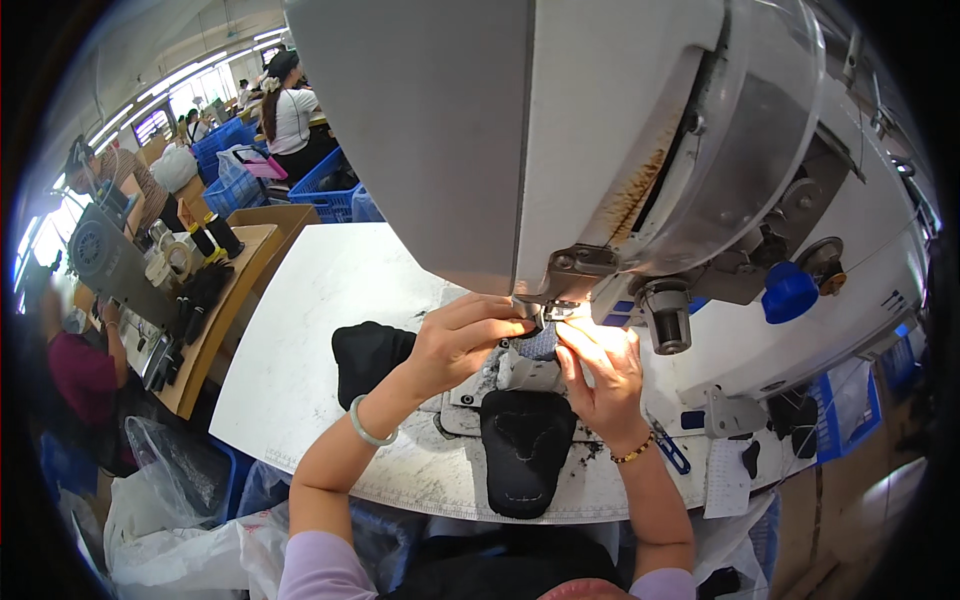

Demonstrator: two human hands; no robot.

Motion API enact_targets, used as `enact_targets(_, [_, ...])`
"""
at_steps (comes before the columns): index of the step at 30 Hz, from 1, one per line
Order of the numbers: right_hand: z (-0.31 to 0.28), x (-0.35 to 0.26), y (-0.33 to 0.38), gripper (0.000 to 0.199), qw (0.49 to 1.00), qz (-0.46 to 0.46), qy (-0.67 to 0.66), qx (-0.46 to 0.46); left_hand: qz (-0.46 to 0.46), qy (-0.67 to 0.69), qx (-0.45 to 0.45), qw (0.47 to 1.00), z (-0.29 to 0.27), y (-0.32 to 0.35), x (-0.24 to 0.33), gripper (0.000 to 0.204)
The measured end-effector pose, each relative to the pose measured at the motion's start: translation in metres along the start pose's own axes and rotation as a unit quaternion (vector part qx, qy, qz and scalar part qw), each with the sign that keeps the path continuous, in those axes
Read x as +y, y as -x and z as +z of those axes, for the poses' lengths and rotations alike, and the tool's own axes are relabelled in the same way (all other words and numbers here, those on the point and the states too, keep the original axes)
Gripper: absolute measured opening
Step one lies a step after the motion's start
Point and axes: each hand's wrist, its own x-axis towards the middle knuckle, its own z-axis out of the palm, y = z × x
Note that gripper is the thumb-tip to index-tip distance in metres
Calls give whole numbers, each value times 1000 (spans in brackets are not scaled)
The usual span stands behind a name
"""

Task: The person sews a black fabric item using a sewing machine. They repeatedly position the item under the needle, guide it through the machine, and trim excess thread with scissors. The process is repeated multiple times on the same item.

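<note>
A person seen from their own head camera is working at a white sewing machine [440, 130] whose large head is filling the upper middle of the view. A small blue-grey textured piece [538, 347] is lying beneath the needle area, in a bright pool of light. The left hand [450, 345] is reaching in from the left, its fingers drawing together, the tips touching at the piece's upper left edge; the right hand [603, 378] is curving in from the other side, thumb and fingers near its right edge. Whether either is truly pinching the piece, I cannot tell.

A pale green bangle [372, 424] is circling the left wrist, and a beaded bracelet [633, 452] the right. Just below the work, a black padded piece [525, 450] is lying at the near edge of the white counter [290, 330]; a second black piece [366, 362] is resting behind the left forearm. To the right of the right wrist, a slim blue-handled tool [671, 448] is lying on the counter, near a white sheet [727, 480].

At far left, a co-worker in a maroon top [82, 372] is sitting by another machine [118, 262]. Farther back, a person in a white top [292, 118] is sitting near blue crates [325, 188].
</note>
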Motion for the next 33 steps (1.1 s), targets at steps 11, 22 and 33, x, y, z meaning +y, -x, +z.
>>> enact_targets(11, [3,-10,10,33,996,-69,54,25,44,-77,-53,995,-11,-9,19,33])
enact_targets(22, [-1,-10,13,25,998,-24,54,-9,49,-160,-55,984,-5,-2,34,35])
enact_targets(33, [-1,-7,-2,16,1000,20,7,-5,-39,-8,-78,996,-14,6,3,47])
